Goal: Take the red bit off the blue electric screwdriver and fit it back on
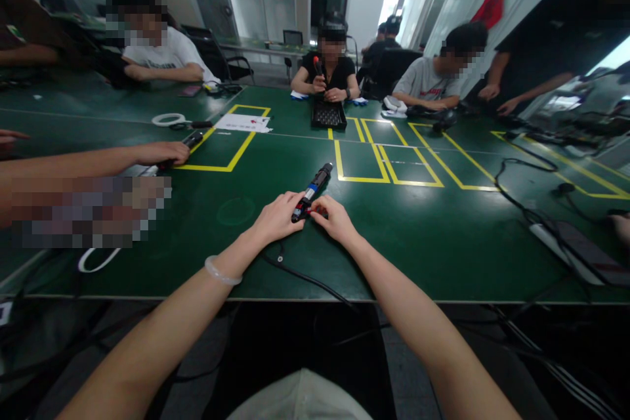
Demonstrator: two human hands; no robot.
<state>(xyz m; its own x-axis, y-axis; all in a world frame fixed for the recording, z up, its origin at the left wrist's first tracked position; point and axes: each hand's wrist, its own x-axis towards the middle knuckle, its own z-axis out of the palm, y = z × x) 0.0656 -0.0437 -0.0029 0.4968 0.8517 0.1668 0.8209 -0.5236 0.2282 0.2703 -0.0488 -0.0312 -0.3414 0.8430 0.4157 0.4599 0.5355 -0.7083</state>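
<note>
Device (319, 182) between left hand (279, 216), right hand (336, 218); on table (433, 236) behind: 1 tray (329, 125), paper (240, 122) left of tray.

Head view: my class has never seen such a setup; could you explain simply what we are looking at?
No machine here, just a person's two bare hands, seen by a camera on that person's head, looking forward and down. The left hand holds the near end of a dark, tube-shaped device with blue and silver parts. The right hand is beside it, by a small red part; whether it grips that is too small to tell. On the green table lie a black cable, yellow tape outlines, a white sheet and, farther off, a black tray. A co-worker sits across, behind the tray.
</note>
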